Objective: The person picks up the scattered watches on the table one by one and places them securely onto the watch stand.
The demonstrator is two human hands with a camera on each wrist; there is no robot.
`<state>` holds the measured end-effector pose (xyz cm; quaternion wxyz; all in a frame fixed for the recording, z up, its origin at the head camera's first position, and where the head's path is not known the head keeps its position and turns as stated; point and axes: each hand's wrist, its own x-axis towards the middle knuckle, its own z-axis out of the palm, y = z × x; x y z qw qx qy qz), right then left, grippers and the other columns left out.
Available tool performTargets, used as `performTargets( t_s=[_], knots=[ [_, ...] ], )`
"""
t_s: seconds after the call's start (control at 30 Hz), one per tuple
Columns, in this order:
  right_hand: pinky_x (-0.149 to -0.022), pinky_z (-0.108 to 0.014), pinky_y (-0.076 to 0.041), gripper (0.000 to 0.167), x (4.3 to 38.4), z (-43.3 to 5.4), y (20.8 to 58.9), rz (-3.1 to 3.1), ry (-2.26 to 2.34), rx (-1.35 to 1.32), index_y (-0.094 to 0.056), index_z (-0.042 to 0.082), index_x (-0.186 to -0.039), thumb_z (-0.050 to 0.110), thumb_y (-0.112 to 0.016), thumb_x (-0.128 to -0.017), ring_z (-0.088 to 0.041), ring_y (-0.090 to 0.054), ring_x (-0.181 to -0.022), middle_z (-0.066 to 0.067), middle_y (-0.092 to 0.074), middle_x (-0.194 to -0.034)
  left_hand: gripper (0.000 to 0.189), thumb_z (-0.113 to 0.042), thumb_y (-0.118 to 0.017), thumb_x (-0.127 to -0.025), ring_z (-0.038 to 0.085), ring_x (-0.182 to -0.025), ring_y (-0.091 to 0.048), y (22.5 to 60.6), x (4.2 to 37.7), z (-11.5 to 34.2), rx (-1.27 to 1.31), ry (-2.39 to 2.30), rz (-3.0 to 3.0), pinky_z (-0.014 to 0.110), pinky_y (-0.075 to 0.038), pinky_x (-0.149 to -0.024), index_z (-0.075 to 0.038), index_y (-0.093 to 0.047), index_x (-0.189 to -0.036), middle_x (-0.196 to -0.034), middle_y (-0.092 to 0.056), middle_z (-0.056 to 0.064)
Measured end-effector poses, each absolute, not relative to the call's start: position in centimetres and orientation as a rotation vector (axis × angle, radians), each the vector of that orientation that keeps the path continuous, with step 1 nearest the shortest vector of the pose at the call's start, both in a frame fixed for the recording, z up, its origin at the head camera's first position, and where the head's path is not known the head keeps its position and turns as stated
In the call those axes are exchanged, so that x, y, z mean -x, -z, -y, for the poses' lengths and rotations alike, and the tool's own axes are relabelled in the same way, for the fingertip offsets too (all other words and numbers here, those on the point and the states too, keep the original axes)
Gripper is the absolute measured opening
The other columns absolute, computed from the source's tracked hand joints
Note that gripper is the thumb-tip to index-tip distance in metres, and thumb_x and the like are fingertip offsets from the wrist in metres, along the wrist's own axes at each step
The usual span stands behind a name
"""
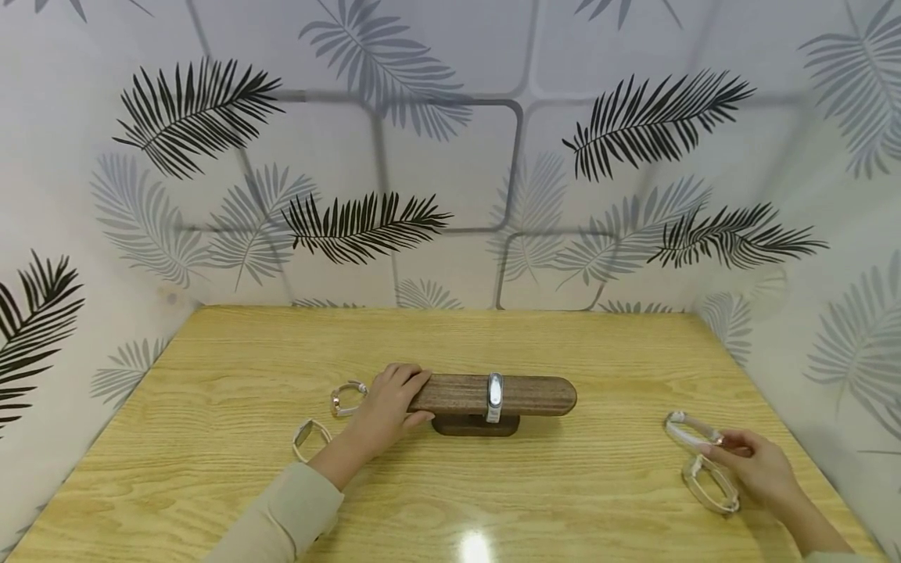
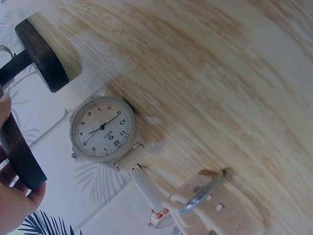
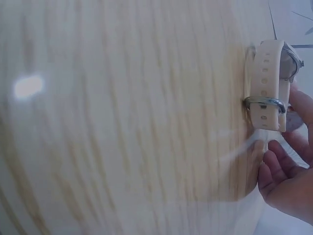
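Note:
My left hand (image 1: 387, 407) grips the left end of a dark wooden T-shaped watch stand (image 1: 450, 395). A pale-strapped watch (image 1: 496, 391) with an oblong face is looped around the stand's bar, right of its middle. Over at the right, my right hand (image 1: 763, 469) pinches a white-strapped watch (image 1: 686, 439) by its near end, low over the table or touching it; which, I cannot tell. Close in front of that hand stands a cream-strapped watch (image 1: 709, 503), its buckle and strap holes plain in the right wrist view, where it partly hides the pinched watch.
Left of the stand, a watch with a rose-gold case (image 1: 335, 403) and a cream watch (image 1: 301, 438) stand on the wood-grain table (image 1: 246, 336). The left wrist view shows a round numbered dial (image 2: 102, 127). A leaf-patterned backdrop (image 1: 450, 172) rises behind the table and along both sides.

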<state>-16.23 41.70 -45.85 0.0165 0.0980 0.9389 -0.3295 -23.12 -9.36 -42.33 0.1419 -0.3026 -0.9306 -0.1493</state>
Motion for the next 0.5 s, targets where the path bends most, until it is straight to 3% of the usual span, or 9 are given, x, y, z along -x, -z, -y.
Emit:
performTargets(
  t_s=[0.17, 0.33, 0.4, 0.5],
  knots=[
    [-0.059, -0.007, -0.042, 0.064, 16.0, -41.2, 45.7, -3.024, 1.095, -0.426, -0.048, -0.014, -0.119, 0.038, -0.066, -0.085, 0.023, -0.037, -0.067, -0.026, -0.064, -0.102, 0.057, -0.033, -0.069, -0.082, 0.032, -0.114, -0.050, 42.3, 23.1, 9.3, 0.873, 0.432, 2.678, 0.048, -0.043, -0.097, -0.001, -0.054, -0.126, -0.121, -0.055, 0.014],
    [-0.059, -0.004, -0.044, 0.059, 16.3, -40.2, 45.2, -3.077, 1.256, -0.452, -0.048, -0.014, -0.118, 0.028, -0.070, -0.083, 0.022, -0.042, -0.068, 0.014, -0.059, -0.082, 0.057, -0.031, -0.070, -0.081, 0.033, -0.114, -0.049, 42.3, 23.1, 9.3, 0.870, 0.450, 2.686, 0.049, -0.042, -0.097, -0.001, -0.054, -0.127, -0.122, -0.055, 0.015],
    [-0.059, -0.004, -0.045, 0.057, 16.5, -39.7, 45.0, -3.092, 1.287, -0.449, -0.048, -0.015, -0.117, 0.025, -0.071, -0.083, 0.021, -0.043, -0.067, 0.016, -0.057, -0.081, 0.056, -0.031, -0.070, -0.082, 0.033, -0.115, -0.049, 42.3, 23.1, 9.3, 0.867, 0.461, 2.691, 0.049, -0.042, -0.097, -0.001, -0.054, -0.127, -0.122, -0.055, 0.015],
    [-0.059, -0.005, -0.045, 0.056, 16.7, -39.0, 44.9, -3.111, 1.301, -0.436, -0.048, -0.016, -0.116, 0.021, -0.072, -0.082, 0.020, -0.044, -0.067, 0.004, -0.060, -0.085, 0.056, -0.030, -0.070, -0.082, 0.033, -0.115, -0.049, 42.3, 23.1, 9.3, 0.866, 0.475, 2.695, 0.049, -0.042, -0.097, -0.001, -0.054, -0.127, -0.122, -0.054, 0.015]
  ],
)
